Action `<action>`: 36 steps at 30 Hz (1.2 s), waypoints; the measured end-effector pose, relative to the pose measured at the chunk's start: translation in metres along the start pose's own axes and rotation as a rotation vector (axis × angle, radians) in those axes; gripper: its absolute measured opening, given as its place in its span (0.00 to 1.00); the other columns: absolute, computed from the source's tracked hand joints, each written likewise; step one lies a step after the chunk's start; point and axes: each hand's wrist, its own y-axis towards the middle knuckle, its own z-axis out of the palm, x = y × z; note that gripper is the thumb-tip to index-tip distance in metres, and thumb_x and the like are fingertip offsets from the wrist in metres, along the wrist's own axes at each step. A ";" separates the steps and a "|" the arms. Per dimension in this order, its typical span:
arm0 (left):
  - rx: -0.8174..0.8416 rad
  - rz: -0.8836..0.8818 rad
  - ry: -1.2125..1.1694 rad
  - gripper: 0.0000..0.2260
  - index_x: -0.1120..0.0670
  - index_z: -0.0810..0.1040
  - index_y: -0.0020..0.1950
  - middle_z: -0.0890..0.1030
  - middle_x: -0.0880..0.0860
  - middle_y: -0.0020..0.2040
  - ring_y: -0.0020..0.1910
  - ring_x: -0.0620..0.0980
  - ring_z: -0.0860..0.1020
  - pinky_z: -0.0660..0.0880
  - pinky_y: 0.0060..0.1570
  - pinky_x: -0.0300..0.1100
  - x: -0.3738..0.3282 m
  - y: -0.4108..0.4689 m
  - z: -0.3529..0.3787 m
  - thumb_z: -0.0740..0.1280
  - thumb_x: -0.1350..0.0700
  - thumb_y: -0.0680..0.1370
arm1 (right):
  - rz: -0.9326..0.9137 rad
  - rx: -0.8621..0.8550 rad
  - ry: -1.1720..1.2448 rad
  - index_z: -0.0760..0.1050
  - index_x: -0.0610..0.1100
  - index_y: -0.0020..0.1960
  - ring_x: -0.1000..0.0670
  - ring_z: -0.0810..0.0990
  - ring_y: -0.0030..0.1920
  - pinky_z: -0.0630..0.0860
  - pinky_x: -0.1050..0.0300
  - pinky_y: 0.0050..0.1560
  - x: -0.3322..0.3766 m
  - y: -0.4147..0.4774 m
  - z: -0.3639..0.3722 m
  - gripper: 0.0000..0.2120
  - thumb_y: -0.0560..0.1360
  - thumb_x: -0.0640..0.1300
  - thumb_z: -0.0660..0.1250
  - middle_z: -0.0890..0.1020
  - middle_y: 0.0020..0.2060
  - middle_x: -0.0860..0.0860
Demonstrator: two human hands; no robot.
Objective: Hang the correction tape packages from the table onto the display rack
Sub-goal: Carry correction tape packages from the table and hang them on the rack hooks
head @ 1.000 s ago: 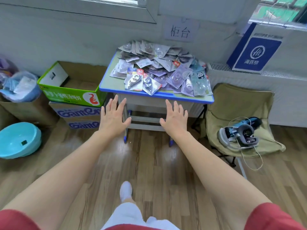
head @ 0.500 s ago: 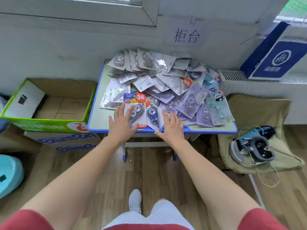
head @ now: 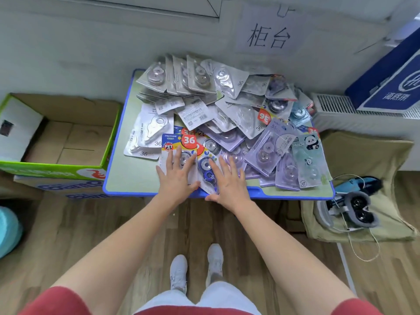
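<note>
I see my left hand (head: 176, 177) flat on a red-and-blue correction tape package (head: 181, 143) at the table (head: 284, 196) front edge, my right hand (head: 229, 181) flat on the pile (head: 227, 105) beside it, both grips released; the green box (head: 45, 170) at left holds flattened cardboard
</note>
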 end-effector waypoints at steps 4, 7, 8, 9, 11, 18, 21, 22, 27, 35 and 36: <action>-0.032 -0.016 0.005 0.36 0.43 0.51 0.76 0.36 0.51 0.77 0.75 0.51 0.36 0.51 0.69 0.65 -0.001 -0.001 0.005 0.66 0.40 0.74 | -0.017 -0.041 -0.034 0.38 0.50 0.77 0.43 0.40 0.76 0.47 0.41 0.73 0.000 -0.002 0.004 0.48 0.72 0.62 0.66 0.45 0.77 0.46; -0.056 -0.019 -0.007 0.34 0.44 0.55 0.75 0.38 0.51 0.77 0.76 0.50 0.38 0.53 0.68 0.65 -0.003 -0.003 0.004 0.66 0.42 0.74 | -0.020 -0.079 -0.050 0.41 0.49 0.78 0.43 0.45 0.76 0.47 0.45 0.73 0.002 -0.001 0.003 0.48 0.71 0.63 0.66 0.50 0.77 0.42; -0.071 -0.019 -0.015 0.33 0.45 0.57 0.75 0.39 0.51 0.78 0.76 0.50 0.39 0.54 0.68 0.64 -0.004 -0.004 0.003 0.66 0.43 0.73 | -0.021 -0.087 -0.048 0.42 0.49 0.78 0.42 0.46 0.76 0.48 0.46 0.73 0.003 0.000 0.003 0.48 0.70 0.64 0.66 0.50 0.76 0.41; -0.087 -0.019 -0.021 0.32 0.46 0.58 0.74 0.40 0.51 0.78 0.76 0.50 0.40 0.54 0.67 0.64 -0.004 -0.006 0.001 0.66 0.44 0.73 | -0.024 -0.093 -0.043 0.42 0.49 0.78 0.42 0.47 0.76 0.48 0.46 0.73 0.004 0.002 0.002 0.48 0.70 0.65 0.66 0.51 0.76 0.41; -0.108 -0.019 -0.018 0.31 0.46 0.59 0.73 0.41 0.51 0.78 0.76 0.50 0.41 0.55 0.67 0.62 -0.002 -0.010 -0.002 0.66 0.44 0.72 | -0.026 -0.105 -0.030 0.43 0.48 0.78 0.42 0.48 0.76 0.47 0.46 0.73 0.007 0.006 0.001 0.48 0.70 0.67 0.65 0.52 0.76 0.39; -0.144 -0.054 -0.025 0.32 0.46 0.58 0.73 0.42 0.50 0.78 0.75 0.50 0.42 0.56 0.66 0.61 0.021 -0.030 -0.010 0.67 0.45 0.72 | 0.016 -0.165 -0.033 0.45 0.49 0.77 0.41 0.51 0.75 0.48 0.46 0.73 0.015 0.014 0.004 0.46 0.71 0.69 0.62 0.56 0.74 0.40; -0.150 -0.064 -0.031 0.32 0.45 0.57 0.73 0.42 0.50 0.78 0.75 0.50 0.41 0.56 0.66 0.61 0.032 -0.037 -0.014 0.67 0.45 0.73 | 0.005 -0.206 -0.032 0.49 0.48 0.77 0.41 0.55 0.74 0.50 0.46 0.72 0.014 0.014 0.001 0.44 0.70 0.67 0.64 0.61 0.72 0.40; -0.155 -0.063 -0.035 0.32 0.45 0.57 0.73 0.42 0.50 0.78 0.75 0.50 0.41 0.56 0.66 0.61 0.034 -0.039 -0.016 0.67 0.45 0.73 | 0.000 -0.227 -0.035 0.50 0.48 0.76 0.41 0.57 0.73 0.51 0.46 0.72 0.014 0.013 0.000 0.44 0.70 0.66 0.65 0.62 0.71 0.40; -0.194 -0.016 -0.051 0.31 0.47 0.59 0.74 0.43 0.50 0.78 0.75 0.50 0.43 0.56 0.66 0.61 0.038 -0.051 -0.018 0.67 0.46 0.73 | 0.069 -0.298 0.024 0.52 0.49 0.76 0.42 0.60 0.72 0.57 0.46 0.69 0.018 -0.004 -0.002 0.43 0.70 0.66 0.65 0.63 0.71 0.41; -0.230 0.095 -0.045 0.31 0.47 0.61 0.73 0.45 0.52 0.78 0.75 0.50 0.44 0.57 0.65 0.63 0.006 -0.090 -0.006 0.68 0.47 0.73 | 0.235 -0.378 0.109 0.54 0.48 0.76 0.41 0.63 0.69 0.61 0.45 0.65 -0.001 -0.077 0.007 0.43 0.69 0.66 0.66 0.63 0.70 0.41; -0.232 0.107 -0.036 0.31 0.47 0.61 0.73 0.44 0.51 0.78 0.74 0.50 0.43 0.56 0.65 0.64 -0.001 -0.098 -0.003 0.68 0.47 0.73 | 0.256 -0.379 0.116 0.53 0.49 0.76 0.41 0.63 0.69 0.62 0.46 0.65 -0.005 -0.089 0.010 0.44 0.69 0.66 0.66 0.63 0.70 0.41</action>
